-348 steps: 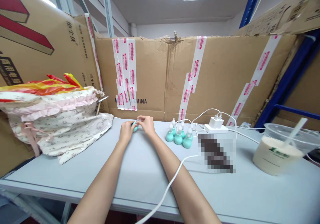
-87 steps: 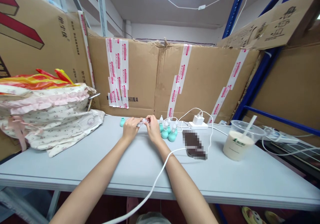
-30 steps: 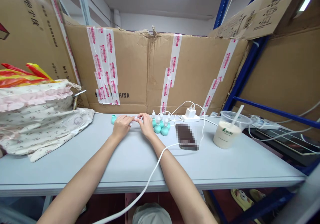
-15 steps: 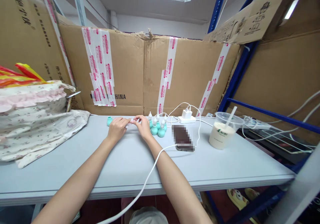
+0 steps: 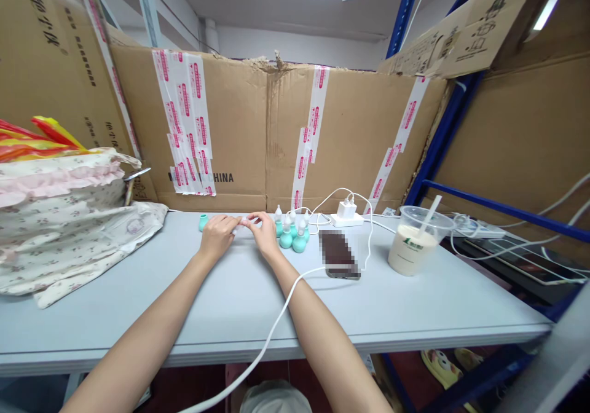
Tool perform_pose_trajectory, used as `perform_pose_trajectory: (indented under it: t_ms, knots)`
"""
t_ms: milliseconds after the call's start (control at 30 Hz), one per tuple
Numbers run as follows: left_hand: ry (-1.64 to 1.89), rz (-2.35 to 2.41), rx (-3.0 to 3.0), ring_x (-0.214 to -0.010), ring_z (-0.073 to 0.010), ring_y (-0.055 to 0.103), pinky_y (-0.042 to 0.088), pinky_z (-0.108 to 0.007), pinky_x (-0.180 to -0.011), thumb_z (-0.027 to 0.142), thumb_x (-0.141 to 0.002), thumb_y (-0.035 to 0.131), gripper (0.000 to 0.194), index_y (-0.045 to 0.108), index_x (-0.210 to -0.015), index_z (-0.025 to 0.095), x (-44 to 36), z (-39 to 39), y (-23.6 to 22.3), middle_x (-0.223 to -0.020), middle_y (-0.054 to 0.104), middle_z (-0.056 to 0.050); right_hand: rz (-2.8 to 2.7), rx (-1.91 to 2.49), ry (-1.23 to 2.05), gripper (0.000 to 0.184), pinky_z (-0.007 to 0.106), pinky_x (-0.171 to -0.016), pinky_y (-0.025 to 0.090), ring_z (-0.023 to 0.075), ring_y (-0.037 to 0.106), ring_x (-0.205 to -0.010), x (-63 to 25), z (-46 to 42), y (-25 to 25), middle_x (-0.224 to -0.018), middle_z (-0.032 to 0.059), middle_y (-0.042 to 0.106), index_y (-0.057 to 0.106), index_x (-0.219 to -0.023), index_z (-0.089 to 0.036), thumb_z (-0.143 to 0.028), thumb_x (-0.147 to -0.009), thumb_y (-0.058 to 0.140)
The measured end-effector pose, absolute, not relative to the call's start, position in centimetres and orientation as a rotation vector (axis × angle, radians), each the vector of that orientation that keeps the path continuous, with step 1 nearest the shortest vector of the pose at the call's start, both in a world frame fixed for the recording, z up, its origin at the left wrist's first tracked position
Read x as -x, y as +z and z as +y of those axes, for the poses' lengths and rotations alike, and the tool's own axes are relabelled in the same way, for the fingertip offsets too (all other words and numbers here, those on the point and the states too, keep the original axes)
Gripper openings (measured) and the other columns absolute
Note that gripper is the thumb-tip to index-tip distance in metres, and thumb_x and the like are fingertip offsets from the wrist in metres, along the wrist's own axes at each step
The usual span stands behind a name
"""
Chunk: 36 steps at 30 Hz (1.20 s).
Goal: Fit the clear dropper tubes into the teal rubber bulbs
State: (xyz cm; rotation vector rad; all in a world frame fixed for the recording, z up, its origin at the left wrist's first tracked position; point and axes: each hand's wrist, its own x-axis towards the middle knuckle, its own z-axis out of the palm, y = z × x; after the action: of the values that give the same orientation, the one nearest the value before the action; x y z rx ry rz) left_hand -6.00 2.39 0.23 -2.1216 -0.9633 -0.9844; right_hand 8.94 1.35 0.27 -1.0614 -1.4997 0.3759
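My left hand [image 5: 216, 236] and my right hand [image 5: 263, 235] meet at the far side of the grey table [image 5: 415, 302], fingertips pinched together on a small pale piece [image 5: 241, 222] that is too small to name. A lone teal bulb [image 5: 203, 222] stands just left of my left hand. A cluster of several teal bulbs with white tips [image 5: 290, 230] stands just right of my right hand.
A floral cloth bundle [image 5: 69, 216] fills the table's left. A phone [image 5: 340, 259], a white charger [image 5: 346, 214] with cables, and a lidded drink cup with a straw [image 5: 413, 246] lie to the right. Taped cardboard walls [image 5: 258, 136] close the back. A white cable [image 5: 271, 333] crosses my right forearm.
Across the earlier frames a teal bulb left my hands and now stands alone at the left. Over the last second my hands stay pinched together; only the view shifts slightly.
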Motion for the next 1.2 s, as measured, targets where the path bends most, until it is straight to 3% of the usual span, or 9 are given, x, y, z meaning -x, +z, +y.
perform_pose_trajectory:
  t_ms: [367, 700, 933, 1033, 1133, 1200]
  knots:
    - [-0.935, -0.964, 2.162, -0.073, -0.0205, 0.055, 0.039, -0.031, -0.066, 0.003, -0.066, 0.043, 0.038, 0.062, -0.096, 0.018, 5.9, 2.4, 0.2, -0.075, 0.065, -0.005, -1.312, 0.926, 0.735, 0.029, 0.024, -0.064, 0.038, 0.0111, 0.047, -0.063, -9.1, 2.4, -0.2, -0.073, 0.0002, 0.059, 0.057, -0.070, -0.017, -0.045, -0.062, 0.063]
    - [-0.896, -1.028, 2.218, -0.075, -0.0201, 0.055, 0.039, -0.032, -0.069, 0.007, -0.072, 0.044, 0.034, 0.062, -0.098, 0.017, 5.7, 2.3, 0.6, -0.078, 0.066, -0.006, -1.100, 0.805, 1.029, 0.033, 0.025, -0.069, 0.039, 0.0120, 0.052, -0.069, -8.9, 2.6, -0.3, -0.069, -0.0005, 0.059, 0.058, -0.065, -0.017, -0.042, -0.049, 0.070]
    - [-0.800, -1.149, 2.329, -0.083, -0.0188, 0.054, 0.039, -0.030, -0.075, 0.006, -0.072, 0.047, 0.038, 0.061, -0.105, 0.020, 5.4, 1.9, 1.1, -0.086, 0.064, -0.005, -0.979, 0.926, 1.068, 0.034, 0.021, -0.059, 0.035, 0.0103, 0.050, -0.065, -9.6, 2.5, -0.4, -0.070, -0.0004, 0.059, 0.062, -0.073, -0.016, -0.044, -0.054, 0.067]
    - [-0.929, -1.318, 2.285, -0.085, -0.0168, 0.056, 0.038, -0.027, -0.073, 0.014, -0.076, 0.048, 0.034, 0.062, -0.106, 0.024, 6.4, 2.0, 2.1, -0.091, 0.063, -0.004, -1.005, 0.952, 0.993, 0.034, 0.021, -0.058, 0.036, 0.0101, 0.051, -0.065, -9.7, 2.5, -0.2, -0.074, 0.0010, 0.061, 0.063, -0.076, -0.015, -0.044, -0.058, 0.065]
    - [-1.176, -1.646, 2.086, -0.083, -0.0158, 0.057, 0.038, -0.024, -0.067, 0.031, -0.081, 0.048, 0.025, 0.065, -0.098, 0.026, 8.6, 2.5, 3.3, -0.092, 0.064, -0.001, -1.103, 0.982, 0.903, 0.033, 0.021, -0.055, 0.036, 0.0104, 0.051, -0.061, -9.6, 2.7, -0.4, -0.075, 0.0025, 0.063, 0.063, -0.078, -0.015, -0.044, -0.062, 0.061]
    - [-1.310, -1.854, 1.899, -0.084, -0.0170, 0.058, 0.038, -0.025, -0.065, 0.043, -0.080, 0.048, 0.029, 0.067, -0.093, 0.025, 10.2, 2.9, 3.8, -0.094, 0.066, -0.001, -1.219, 1.028, 0.823, 0.029, 0.022, -0.055, 0.038, 0.0114, 0.051, -0.060, -9.3, 2.9, -0.8, -0.075, 0.0039, 0.064, 0.064, -0.075, -0.015, -0.041, -0.063, 0.061]
